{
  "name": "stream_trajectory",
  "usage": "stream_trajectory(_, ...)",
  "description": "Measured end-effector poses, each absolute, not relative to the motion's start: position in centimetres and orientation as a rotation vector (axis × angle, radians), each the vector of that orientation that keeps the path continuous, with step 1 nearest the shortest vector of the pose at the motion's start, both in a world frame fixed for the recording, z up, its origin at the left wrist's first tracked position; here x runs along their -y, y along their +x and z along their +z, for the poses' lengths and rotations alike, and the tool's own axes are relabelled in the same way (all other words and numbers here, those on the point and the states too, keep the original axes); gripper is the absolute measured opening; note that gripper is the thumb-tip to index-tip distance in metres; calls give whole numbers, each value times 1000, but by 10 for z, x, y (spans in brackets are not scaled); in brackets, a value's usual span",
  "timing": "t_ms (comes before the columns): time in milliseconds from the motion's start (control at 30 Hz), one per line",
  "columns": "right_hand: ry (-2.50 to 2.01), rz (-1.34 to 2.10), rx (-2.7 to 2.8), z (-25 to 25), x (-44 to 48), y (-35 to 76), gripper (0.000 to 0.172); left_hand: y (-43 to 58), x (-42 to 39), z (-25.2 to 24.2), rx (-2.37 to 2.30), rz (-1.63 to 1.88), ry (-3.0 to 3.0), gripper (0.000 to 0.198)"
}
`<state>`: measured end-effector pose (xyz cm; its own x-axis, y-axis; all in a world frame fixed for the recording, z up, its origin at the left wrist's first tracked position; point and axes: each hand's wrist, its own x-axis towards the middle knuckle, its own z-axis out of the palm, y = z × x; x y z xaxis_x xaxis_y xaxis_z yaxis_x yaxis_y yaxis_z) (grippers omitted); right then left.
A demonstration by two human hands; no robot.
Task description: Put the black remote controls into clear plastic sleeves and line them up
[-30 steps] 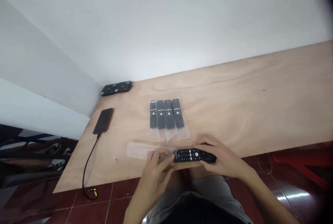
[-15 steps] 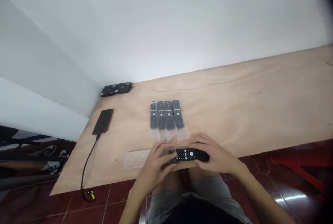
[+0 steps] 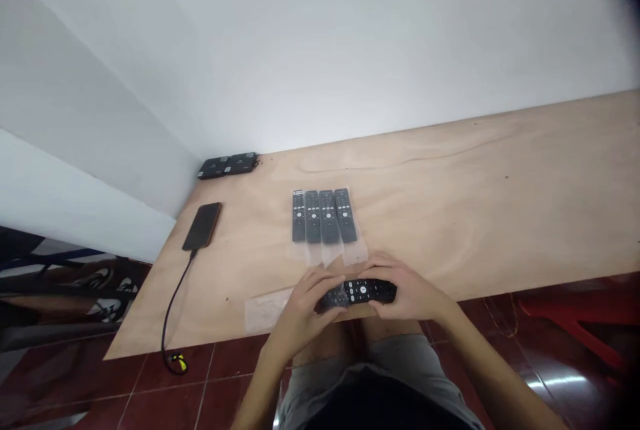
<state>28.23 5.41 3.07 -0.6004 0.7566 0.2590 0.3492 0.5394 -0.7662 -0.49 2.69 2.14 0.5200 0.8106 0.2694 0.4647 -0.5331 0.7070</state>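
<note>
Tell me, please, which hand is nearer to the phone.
Left: the left hand is right of the phone and lower in view; the right hand is farther right, also lower.

the wooden table (image 3: 425, 197) bears four sleeved remotes (image 3: 328, 227), a phone (image 3: 203, 226) and two black boxes (image 3: 241, 164).

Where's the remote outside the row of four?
Head view, lower centre: the remote is held between left hand and right hand by the near edge of the table, below the row of four remotes.

The remote (image 3: 381, 291) looks plastic, the sleeve (image 3: 265, 311) translucent film, the tabletop (image 3: 430, 210) smooth matt wood.
</note>
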Motion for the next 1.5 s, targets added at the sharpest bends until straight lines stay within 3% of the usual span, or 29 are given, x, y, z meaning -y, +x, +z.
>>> stream_trajectory(67, -884, 921, 2205, 29, -56, 282, 56, 2, -30, 28, -1012, 777, 2211, 52)
stream_trajectory(233, -888, 924, 2189, 28, -57, 285, 56, -3, -32, 38, -1106, 623, 2232, 86)
stream_trajectory(500, -938, 940, 2219, 24, -55, 284, 58, -1, -33, 29, -1139, 608, 2303, 71)
stream_trajectory(700, -1203, 895, 1941, 11, -37, 317, 44, -10, -33, 28, -1196, 620, 2288, 73)
stream_trajectory(900, -1146, 989, 1911, 15, -22, 298, 44, 3, -36, 29, -1177, 611, 2350, 77)
stream_trajectory(1133, -1084, 1097, 1733, -2, -17, 258, 52, 47, -40, 27, -1069, 573, 2459, 49)
stream_trajectory(1200, -1104, 1097, 1700, -6, -19, 259, 55, 53, -40, 28, -1075, 560, 2467, 49)
stream_trajectory(1367, -1212, 1033, 1729, -1, -24, 300, 39, 39, -37, 30, -1129, 581, 2457, 69)
stream_trajectory(1500, -1344, 861, 1782, 6, -20, 342, 32, 24, -33, 25, -1116, 635, 2413, 49)
